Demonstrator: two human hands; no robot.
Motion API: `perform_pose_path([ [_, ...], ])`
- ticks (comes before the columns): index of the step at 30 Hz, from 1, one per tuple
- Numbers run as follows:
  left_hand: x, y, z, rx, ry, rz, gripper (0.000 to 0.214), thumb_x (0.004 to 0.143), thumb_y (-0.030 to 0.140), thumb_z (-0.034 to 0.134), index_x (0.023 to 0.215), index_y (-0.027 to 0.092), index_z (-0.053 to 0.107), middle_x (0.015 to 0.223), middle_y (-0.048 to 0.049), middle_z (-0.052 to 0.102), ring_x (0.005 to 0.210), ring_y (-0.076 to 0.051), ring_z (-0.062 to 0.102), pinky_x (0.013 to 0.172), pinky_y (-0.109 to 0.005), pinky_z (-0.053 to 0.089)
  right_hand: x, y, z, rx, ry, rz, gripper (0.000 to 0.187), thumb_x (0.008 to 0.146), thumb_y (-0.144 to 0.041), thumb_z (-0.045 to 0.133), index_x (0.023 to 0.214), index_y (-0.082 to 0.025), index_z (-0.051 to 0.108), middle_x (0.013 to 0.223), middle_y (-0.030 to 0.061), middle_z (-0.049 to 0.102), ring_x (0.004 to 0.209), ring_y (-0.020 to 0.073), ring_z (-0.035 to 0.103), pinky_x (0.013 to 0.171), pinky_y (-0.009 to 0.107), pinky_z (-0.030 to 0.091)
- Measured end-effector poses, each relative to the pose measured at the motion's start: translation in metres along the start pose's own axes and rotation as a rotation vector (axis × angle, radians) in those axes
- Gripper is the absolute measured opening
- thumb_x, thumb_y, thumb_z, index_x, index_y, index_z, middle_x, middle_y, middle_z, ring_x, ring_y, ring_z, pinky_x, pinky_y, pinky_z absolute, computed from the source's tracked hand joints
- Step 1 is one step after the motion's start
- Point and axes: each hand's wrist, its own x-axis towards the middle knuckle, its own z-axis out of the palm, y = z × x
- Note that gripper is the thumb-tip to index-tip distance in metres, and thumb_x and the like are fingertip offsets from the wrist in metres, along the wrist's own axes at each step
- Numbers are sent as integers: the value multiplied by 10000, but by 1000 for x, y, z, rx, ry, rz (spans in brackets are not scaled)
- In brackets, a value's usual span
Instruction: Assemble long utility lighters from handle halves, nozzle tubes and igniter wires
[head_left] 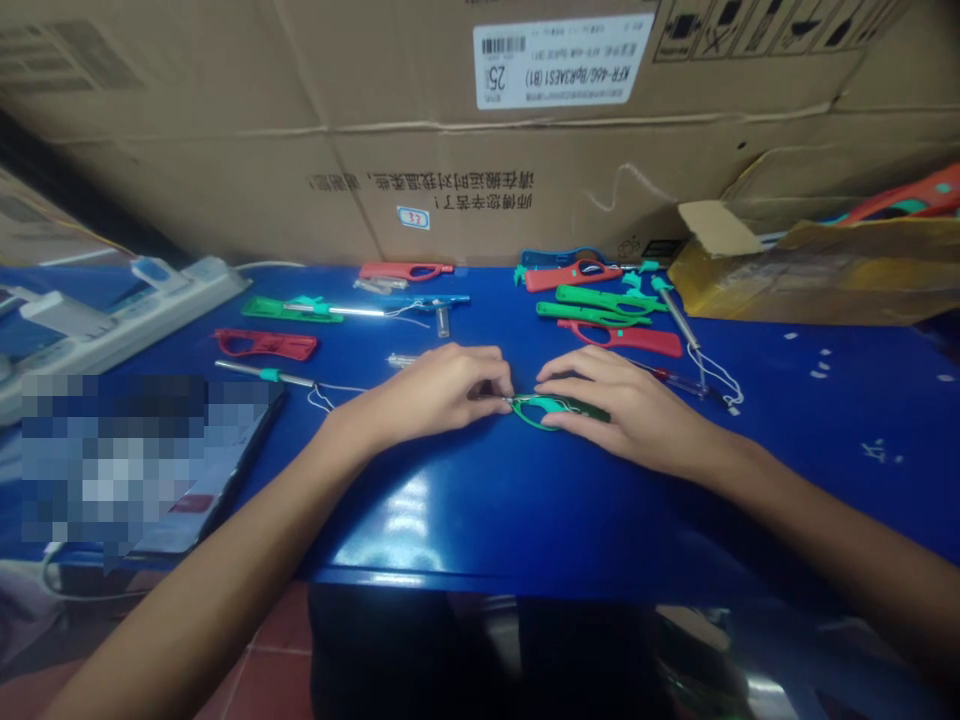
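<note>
Both hands meet at the middle of the blue table (487, 500). My right hand (622, 405) lies over a green plastic handle shell (551, 408) and grips it, fingers curled around its body. My left hand (435, 390) is closed in a pinch at the shell's left end, on a thin metal part that I cannot make out clearly. The shell rests flat on the table surface.
Red, green and blue handle shells (600, 310) lie at the back right, others (292, 310) at the back left with metal tubes and wires (262, 372). A white power strip (127, 310) sits far left. A cardboard tray (810, 270) stands right; big cartons (450, 130) behind.
</note>
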Motion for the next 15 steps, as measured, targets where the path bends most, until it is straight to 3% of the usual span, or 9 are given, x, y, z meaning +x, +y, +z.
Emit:
perform_pose_path([
  [8,0,0,-1,-30,1,-4,69,951,242,669,961,182,703,958,-15,666,805,-126,605,719,-255,432,2,0,1,194,-60,85,171,986,-341,618,1076,-201,656,1267,95,629,1192,234,588,1031,404,456],
  [15,0,0,-1,-7,0,-7,89,949,260,672,978,186,714,965,-16,675,799,-125,613,694,-249,423,3,1,5,314,-3,140,89,994,-297,591,992,-221,636,1254,85,631,1180,222,608,1035,401,458],
])
